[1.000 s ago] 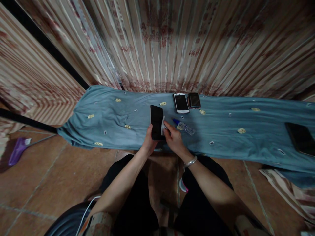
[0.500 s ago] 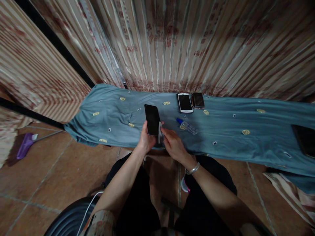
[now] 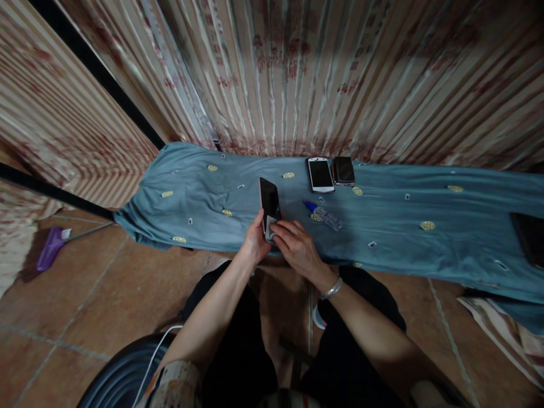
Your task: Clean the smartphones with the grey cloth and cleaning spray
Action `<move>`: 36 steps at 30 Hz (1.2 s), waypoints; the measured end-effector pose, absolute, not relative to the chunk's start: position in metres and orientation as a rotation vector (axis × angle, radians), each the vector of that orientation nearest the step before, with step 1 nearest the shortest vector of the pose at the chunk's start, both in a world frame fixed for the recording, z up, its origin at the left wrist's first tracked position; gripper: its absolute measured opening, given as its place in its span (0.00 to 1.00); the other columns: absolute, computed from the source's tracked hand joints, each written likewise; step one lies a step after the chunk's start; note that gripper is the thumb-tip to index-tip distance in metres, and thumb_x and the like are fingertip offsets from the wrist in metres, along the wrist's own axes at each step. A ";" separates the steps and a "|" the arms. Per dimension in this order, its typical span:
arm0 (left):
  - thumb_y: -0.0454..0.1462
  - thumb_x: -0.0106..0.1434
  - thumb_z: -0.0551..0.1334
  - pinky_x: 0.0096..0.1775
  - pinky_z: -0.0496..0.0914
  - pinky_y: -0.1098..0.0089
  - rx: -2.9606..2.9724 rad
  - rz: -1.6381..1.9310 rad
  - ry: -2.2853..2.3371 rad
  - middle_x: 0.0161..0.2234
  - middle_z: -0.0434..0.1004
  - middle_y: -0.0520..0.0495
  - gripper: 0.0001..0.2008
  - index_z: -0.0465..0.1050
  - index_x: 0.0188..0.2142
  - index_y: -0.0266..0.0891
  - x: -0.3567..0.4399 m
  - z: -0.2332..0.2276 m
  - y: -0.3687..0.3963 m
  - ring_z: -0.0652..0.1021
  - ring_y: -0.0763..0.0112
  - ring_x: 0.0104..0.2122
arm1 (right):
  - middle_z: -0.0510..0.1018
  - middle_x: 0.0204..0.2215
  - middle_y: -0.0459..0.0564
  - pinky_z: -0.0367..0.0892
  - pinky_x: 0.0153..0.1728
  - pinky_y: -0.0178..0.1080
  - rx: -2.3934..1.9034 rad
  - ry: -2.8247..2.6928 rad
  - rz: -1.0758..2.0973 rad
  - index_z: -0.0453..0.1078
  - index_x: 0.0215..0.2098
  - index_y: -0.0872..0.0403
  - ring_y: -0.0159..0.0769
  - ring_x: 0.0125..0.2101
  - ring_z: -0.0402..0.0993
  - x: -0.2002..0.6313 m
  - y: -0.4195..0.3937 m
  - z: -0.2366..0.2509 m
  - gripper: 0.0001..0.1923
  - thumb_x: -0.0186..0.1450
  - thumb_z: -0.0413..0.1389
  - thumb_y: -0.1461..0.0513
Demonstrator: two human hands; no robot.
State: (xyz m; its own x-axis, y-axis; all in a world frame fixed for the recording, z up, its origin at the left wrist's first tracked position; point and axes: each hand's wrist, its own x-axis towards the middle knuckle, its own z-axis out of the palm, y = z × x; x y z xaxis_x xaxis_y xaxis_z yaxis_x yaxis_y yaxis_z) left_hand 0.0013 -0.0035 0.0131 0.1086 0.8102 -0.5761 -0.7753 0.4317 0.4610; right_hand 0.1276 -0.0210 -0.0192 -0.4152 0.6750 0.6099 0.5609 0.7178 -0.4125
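Note:
My left hand (image 3: 255, 238) is closed around the lower left edge of a black smartphone (image 3: 269, 198), which is tilted above the blue cloth. My right hand (image 3: 300, 249) pinches a small grey cloth (image 3: 271, 226) and presses it on the phone's lower end. To the right of my hands lies a clear spray bottle (image 3: 329, 217) with a blue top, on its side. Behind it, a white-framed phone (image 3: 321, 174) rests beside a stack of small dark square devices (image 3: 343, 170).
The blue patterned cloth (image 3: 391, 209) covers a long narrow surface before a striped curtain (image 3: 289, 85). A dark tablet-like thing (image 3: 529, 241) lies at the far right. A purple broom head (image 3: 50, 248) is on the tiled floor. A black ribbed stool (image 3: 123, 374) stands at lower left.
The phone has turned and tilted more on edge. My right hand has moved the grey cloth from the phone's right edge onto its lower face.

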 end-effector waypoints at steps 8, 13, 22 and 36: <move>0.39 0.72 0.48 0.24 0.68 0.80 -0.040 1.240 0.933 0.22 0.76 0.51 0.18 0.77 0.41 0.35 0.010 0.017 -0.004 0.75 0.79 0.20 | 0.77 0.49 0.57 0.71 0.52 0.47 -0.937 -2.072 0.316 0.74 0.54 0.54 0.43 0.48 0.72 0.122 -0.023 -0.015 0.17 0.72 0.48 0.62; 0.40 0.71 0.51 0.29 0.71 0.79 -0.006 1.298 0.966 0.20 0.74 0.51 0.17 0.77 0.36 0.36 0.015 0.007 -0.005 0.76 0.77 0.21 | 0.76 0.51 0.57 0.68 0.56 0.52 -0.987 -2.070 0.390 0.72 0.56 0.53 0.45 0.51 0.71 0.119 -0.023 -0.015 0.19 0.71 0.47 0.61; 0.58 0.66 0.48 0.49 0.73 0.69 0.227 1.234 0.929 0.33 0.82 0.44 0.28 0.79 0.38 0.43 0.012 -0.007 -0.012 0.80 0.62 0.46 | 0.71 0.54 0.60 0.68 0.55 0.51 -1.001 -2.145 0.343 0.69 0.58 0.55 0.46 0.53 0.68 0.118 -0.025 -0.011 0.21 0.70 0.46 0.63; 0.46 0.70 0.53 0.61 0.62 0.68 0.262 1.326 0.881 0.57 0.74 0.47 0.21 0.72 0.56 0.43 0.032 -0.002 -0.021 0.67 0.69 0.62 | 0.66 0.60 0.65 0.63 0.58 0.54 -1.139 -2.104 0.274 0.66 0.61 0.58 0.51 0.56 0.66 0.125 0.007 -0.010 0.23 0.72 0.43 0.61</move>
State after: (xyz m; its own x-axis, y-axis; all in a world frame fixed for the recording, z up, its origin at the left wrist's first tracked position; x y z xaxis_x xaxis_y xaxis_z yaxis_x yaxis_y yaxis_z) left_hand 0.0317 -0.0206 -0.0023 -0.0152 0.9138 -0.4060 -0.7288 0.2678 0.6302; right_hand 0.1247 0.0066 -0.0104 -0.3531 0.7966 0.4907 0.6443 0.5873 -0.4898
